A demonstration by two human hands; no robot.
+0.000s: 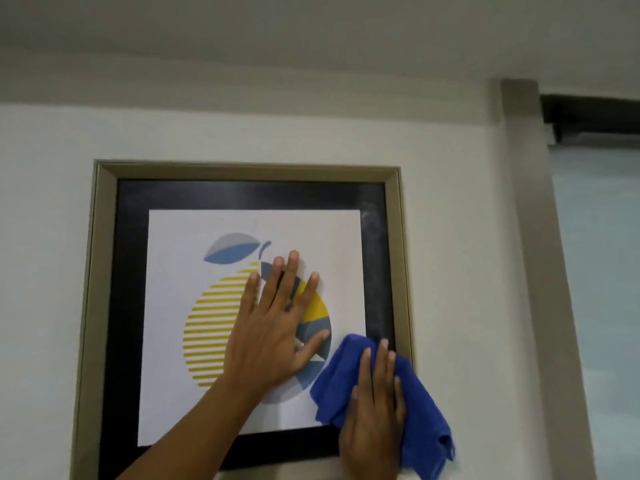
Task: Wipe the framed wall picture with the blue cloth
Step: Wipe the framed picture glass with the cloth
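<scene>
Framed picture (249,172) mid-shot. Left hand (273,323) being pressed flat on its centre, nothing held. Blue cloth (427,407) being pinned at lower-right corner by straight-fingered right hand (374,420). Risks: palm prints being left; ungripped cloth slipping; frame being pushed askew w/ pressure.

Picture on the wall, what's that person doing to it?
A person is cleaning the picture. The left hand lies flat on the middle of it, over the striped fruit, likely to steady it. The right hand presses a blue cloth against the lower right corner. The dark border above the cloth shows pale smears, so that part looks not yet wiped.
</scene>
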